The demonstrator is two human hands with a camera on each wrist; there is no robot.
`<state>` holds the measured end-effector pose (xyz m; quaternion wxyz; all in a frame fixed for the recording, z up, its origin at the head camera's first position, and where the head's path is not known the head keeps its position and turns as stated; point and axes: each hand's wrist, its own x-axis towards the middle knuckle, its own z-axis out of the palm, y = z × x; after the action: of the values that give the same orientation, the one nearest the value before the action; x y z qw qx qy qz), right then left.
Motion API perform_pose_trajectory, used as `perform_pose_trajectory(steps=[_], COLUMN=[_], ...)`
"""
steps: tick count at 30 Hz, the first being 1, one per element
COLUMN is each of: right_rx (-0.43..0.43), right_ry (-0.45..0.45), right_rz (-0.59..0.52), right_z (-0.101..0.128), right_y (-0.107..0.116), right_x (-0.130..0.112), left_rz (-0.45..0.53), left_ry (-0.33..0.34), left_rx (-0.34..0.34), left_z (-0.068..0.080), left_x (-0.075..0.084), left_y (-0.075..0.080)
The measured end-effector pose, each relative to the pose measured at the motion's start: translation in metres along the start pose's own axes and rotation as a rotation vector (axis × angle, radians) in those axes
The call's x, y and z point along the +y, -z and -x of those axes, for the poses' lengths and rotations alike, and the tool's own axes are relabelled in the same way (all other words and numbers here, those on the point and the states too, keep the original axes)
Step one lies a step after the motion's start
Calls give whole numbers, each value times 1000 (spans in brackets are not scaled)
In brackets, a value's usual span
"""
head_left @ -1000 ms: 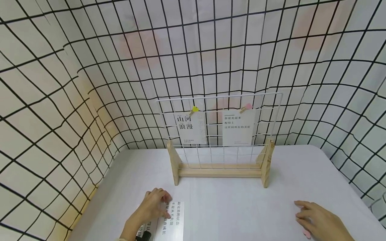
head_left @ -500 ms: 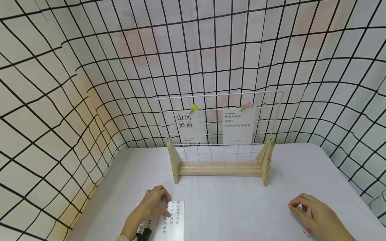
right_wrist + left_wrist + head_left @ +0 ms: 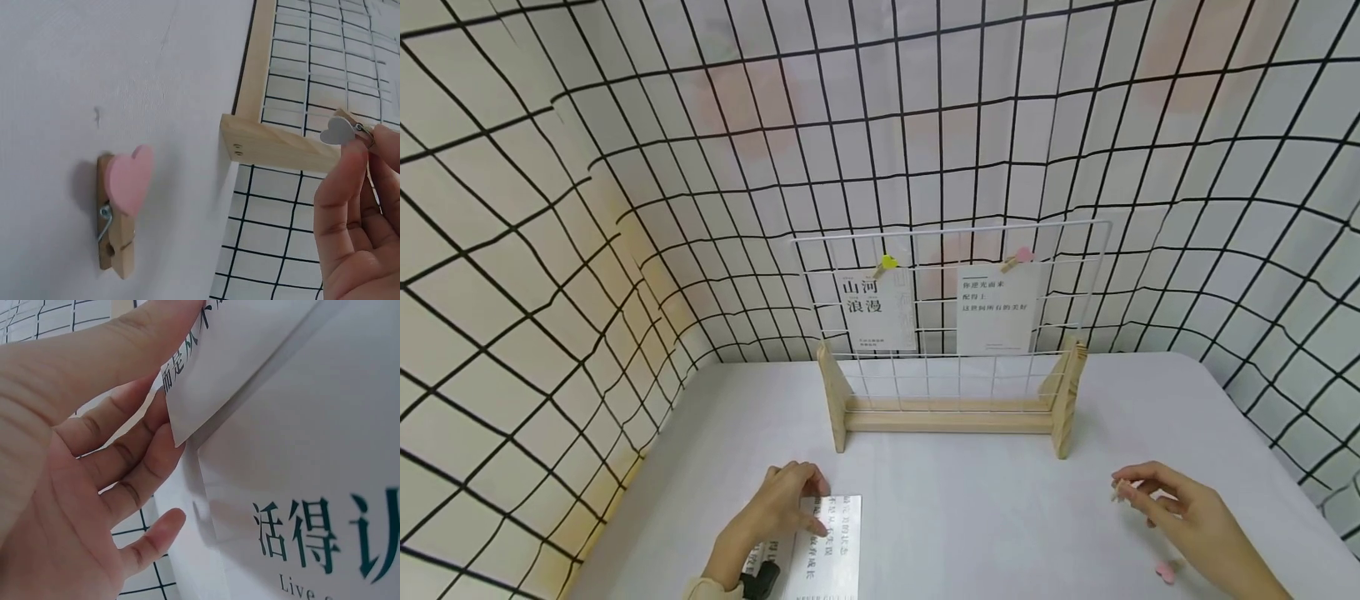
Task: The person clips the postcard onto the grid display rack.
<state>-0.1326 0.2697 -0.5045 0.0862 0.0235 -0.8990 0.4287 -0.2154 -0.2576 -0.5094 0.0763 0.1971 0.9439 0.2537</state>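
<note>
My left hand pinches the edge of a white printed card. In the left wrist view the thumb lies on top of this card and fingers are beneath it, its near corner raised. Under and beside it lies a second printed card. On the right, my right hand holds a small wooden clothespin between thumb and fingertips, above the table. The right wrist view shows a whitish heart on that clothespin. Another clothespin, with a pink heart, lies on the table below the hand.
A white wire grid rack with a wooden base stands at the table's middle back. A yellow-topped clip and a pink-heart clip hold two cards on it. Black-grid fabric surrounds the white table.
My right hand has closed on the whitish-heart clothespin and lifted it up and to the left, leaving the pink one behind. The left hand has stayed nearly still at the card.
</note>
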Motion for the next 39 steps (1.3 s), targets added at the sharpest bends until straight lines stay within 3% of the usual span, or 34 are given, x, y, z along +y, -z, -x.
perform_pose_trajectory(steps=[4, 9, 12, 16, 21, 27, 30, 35, 39], right_rx=[-28, -24, -22, -122, -251, -208, -172, -187, -219], right_ry=[-65, -30, -2, 17, -28, -95, -186, -370, -436], right_rz=[-39, -3, -1, -100, -216, -204, -185, -161, -169], right_z=[1, 3, 2, 1, 2, 4, 3, 2, 2], right_y=[3, 2, -1, 1, 2, -2, -3, 0, -3], right_x=[-2, 1, 7, 13, 18, 13, 8, 2, 4], left_rz=[-1, -4, 86, 238, 301, 352, 406, 544, 622], left_ry=[5, -39, -65, -120, -208, -226, -239, -166, -81], left_rx=[-1, -18, -53, -78, -67, -14, 33, 83, 149], left_z=[0, 1, 3, 5, 6, 6, 3, -3, -8], left_x=[0, -1, -3, -7, -11, -4, 1, 9, 15], left_y=[0, 3, 12, 26, 35, 39, 40, 38, 33])
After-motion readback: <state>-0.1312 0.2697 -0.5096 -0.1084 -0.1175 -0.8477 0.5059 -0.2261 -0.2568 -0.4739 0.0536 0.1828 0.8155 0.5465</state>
